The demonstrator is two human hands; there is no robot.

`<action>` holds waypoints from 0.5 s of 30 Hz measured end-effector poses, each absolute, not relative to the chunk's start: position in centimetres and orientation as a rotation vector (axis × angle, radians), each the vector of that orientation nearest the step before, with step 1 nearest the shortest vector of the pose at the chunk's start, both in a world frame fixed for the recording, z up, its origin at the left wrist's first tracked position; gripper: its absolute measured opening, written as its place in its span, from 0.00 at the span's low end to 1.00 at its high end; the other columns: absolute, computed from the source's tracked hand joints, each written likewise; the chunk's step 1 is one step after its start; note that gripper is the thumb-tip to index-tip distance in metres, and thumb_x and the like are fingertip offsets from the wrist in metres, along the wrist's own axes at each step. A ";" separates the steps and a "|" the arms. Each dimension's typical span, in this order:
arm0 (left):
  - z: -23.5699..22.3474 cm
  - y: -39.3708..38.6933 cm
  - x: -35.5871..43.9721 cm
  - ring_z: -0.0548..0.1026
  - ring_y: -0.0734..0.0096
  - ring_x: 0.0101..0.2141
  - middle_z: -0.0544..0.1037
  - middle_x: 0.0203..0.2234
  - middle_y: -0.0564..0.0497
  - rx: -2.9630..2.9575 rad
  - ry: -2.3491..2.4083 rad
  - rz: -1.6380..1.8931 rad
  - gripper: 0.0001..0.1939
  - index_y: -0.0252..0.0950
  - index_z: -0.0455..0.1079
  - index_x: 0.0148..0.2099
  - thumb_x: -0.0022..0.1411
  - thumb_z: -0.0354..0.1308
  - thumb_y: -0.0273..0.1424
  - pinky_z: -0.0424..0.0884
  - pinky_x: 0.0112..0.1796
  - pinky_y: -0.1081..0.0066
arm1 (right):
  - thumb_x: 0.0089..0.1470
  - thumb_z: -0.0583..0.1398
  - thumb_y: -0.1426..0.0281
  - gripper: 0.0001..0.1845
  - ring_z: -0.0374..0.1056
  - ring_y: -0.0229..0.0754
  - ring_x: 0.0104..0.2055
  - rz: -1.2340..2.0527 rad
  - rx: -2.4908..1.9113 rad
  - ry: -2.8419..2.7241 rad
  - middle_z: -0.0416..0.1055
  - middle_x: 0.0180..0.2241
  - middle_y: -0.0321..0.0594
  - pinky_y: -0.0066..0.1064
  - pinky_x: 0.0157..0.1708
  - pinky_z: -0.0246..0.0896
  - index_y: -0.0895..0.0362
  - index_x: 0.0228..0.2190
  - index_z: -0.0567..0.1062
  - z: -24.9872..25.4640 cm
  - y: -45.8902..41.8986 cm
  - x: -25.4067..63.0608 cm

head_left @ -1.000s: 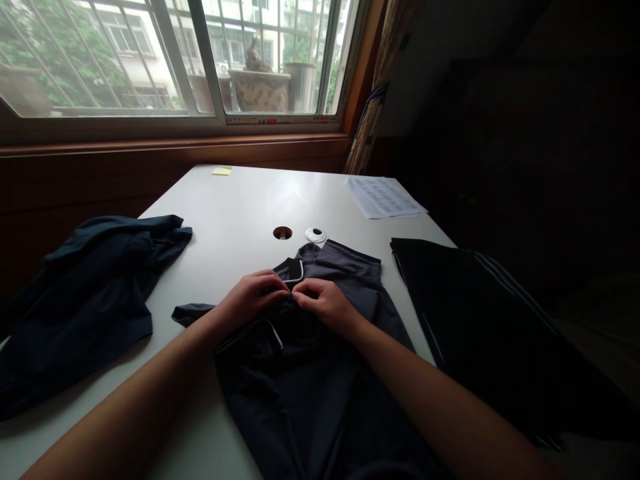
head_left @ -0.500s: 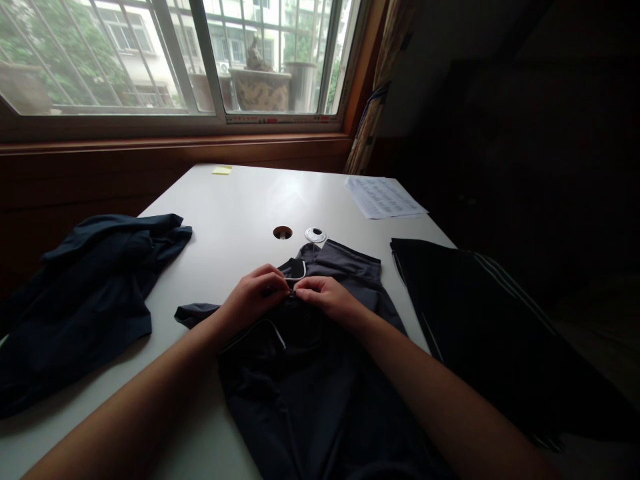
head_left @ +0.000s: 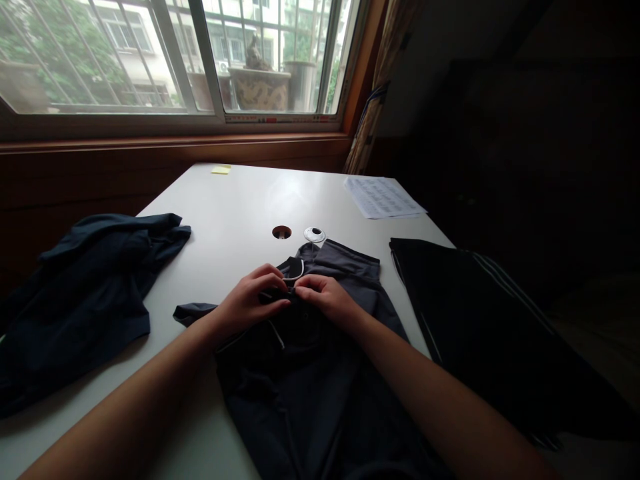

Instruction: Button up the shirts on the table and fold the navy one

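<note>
A dark shirt (head_left: 320, 387) with white piping at its collar (head_left: 295, 269) lies spread on the white table in front of me. My right hand (head_left: 325, 295) pinches the shirt's front opening just below the collar, thumb against forefinger. Beside it, my left hand (head_left: 255, 299) has its fingers bent at the same opening, with its thumb apart from them. The fingertips of both hands nearly meet. A small round button or hole (head_left: 306, 316) shows faintly on the dark cloth. What lies right between the fingertips is too small and dark to make out.
A dark blue garment (head_left: 100, 287) lies crumpled at the left, and black clothing with pale stripes (head_left: 480, 327) lies at the right. Printed sheets (head_left: 383, 197) and yellow sticky notes (head_left: 221, 170) rest toward the back. A cable hole (head_left: 281, 232) and its loose cover (head_left: 315, 235) are beyond the shirt.
My left thumb has parted from the forefinger and dropped toward me. My right hand keeps its pinch, and the shirt lies almost as before.
</note>
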State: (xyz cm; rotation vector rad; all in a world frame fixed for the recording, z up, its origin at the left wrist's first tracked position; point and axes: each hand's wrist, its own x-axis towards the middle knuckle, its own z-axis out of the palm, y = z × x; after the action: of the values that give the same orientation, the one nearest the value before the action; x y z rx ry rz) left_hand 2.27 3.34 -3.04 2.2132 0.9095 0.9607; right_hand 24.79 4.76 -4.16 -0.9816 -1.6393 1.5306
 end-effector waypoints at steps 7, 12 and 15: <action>-3.4 3.5 2.3 0.74 0.65 0.42 0.72 0.41 0.46 2.209 0.922 1.005 0.07 0.36 0.73 0.42 0.61 0.64 0.32 0.72 0.44 0.67 | 0.52 0.64 0.59 0.14 0.66 0.39 0.33 1.481 -0.993 -1.650 0.72 0.31 0.36 0.30 0.35 0.60 0.58 0.34 0.78 -4.3 4.8 24.9; -3.5 3.5 2.3 0.74 0.65 0.42 0.73 0.41 0.46 2.180 0.920 1.041 0.06 0.36 0.74 0.41 0.62 0.64 0.31 0.72 0.45 0.66 | 0.54 0.63 0.61 0.12 0.66 0.39 0.33 1.426 -0.984 -1.702 0.72 0.31 0.36 0.29 0.36 0.60 0.58 0.34 0.77 -4.4 4.7 24.9; -3.2 3.4 2.3 0.75 0.65 0.42 0.73 0.40 0.46 2.127 0.935 1.053 0.05 0.36 0.74 0.41 0.64 0.62 0.31 0.72 0.45 0.66 | 0.54 0.63 0.62 0.11 0.66 0.39 0.33 1.400 -0.977 -1.731 0.72 0.31 0.36 0.30 0.36 0.60 0.58 0.34 0.77 -4.5 4.6 24.9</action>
State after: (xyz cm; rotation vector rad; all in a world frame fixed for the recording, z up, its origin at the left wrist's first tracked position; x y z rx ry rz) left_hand 2.34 3.42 -3.19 2.1267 0.9346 1.0531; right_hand 24.94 4.63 -4.52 -0.9773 -1.7307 1.3997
